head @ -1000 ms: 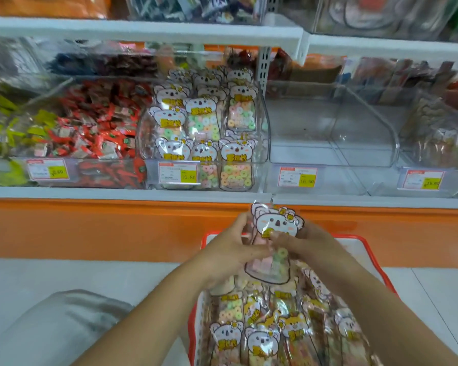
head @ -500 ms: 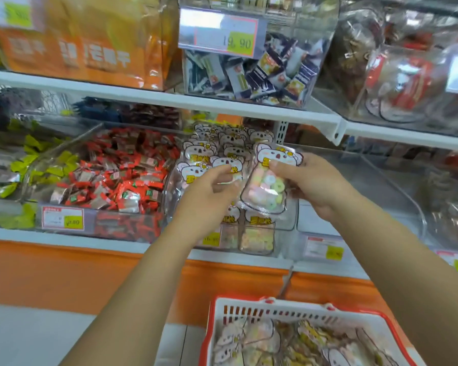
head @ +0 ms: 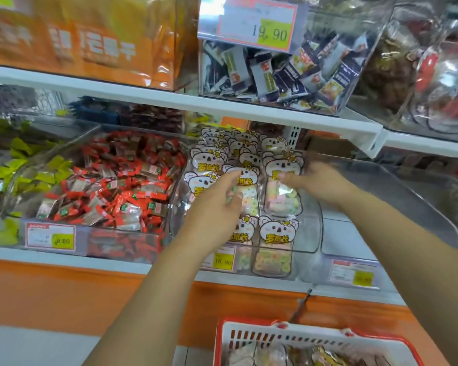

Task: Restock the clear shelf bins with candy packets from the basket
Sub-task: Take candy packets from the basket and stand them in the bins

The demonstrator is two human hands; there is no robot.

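Bin [head: 310, 235] nearly full; basket [head: 251, 329] holds more. Right hand [head: 312, 182] pinches packet [head: 283, 196] over bin; left hand [head: 217, 210] relaxed beside it.

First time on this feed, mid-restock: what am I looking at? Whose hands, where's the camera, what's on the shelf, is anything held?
There is no machine here, just a person's two bare hands. One wide-angle camera worn on the head films them, looking forward and down. The left hand reaches over the koala candy packets standing in the clear bin, fingers loosely extended. The right hand has its fingers on one packet at the bin's right side; blur hides whether it pinches it. Red-wrapped sweets fill the bin to the left. The red basket below holds more packets.
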